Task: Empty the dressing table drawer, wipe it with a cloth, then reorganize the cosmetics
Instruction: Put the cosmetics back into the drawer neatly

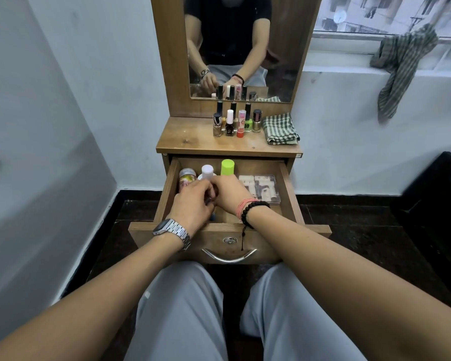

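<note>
- While both hands meet over the middle of the open drawer (pixel 167 194), the left hand (pixel 193 207) and right hand (pixel 229 194) touch, fingers curled around a small dark item (pixel 211 201) between them; most of it is hidden.
- Whether the fingers are clamped on it or only cupping it, I cannot tell.
- That item appears to stand upright, directly under both hands, equally near each.
- Behind them stand a white-capped bottle (pixel 207 171), a green-capped bottle (pixel 227 167) and a jar (pixel 186 177); a clear case (pixel 261 187) lies right.
- On the counter (pixel 188 139) stand nail polish bottles (pixel 236 121), a folded checked cloth (pixel 280 128) beside them.
</note>
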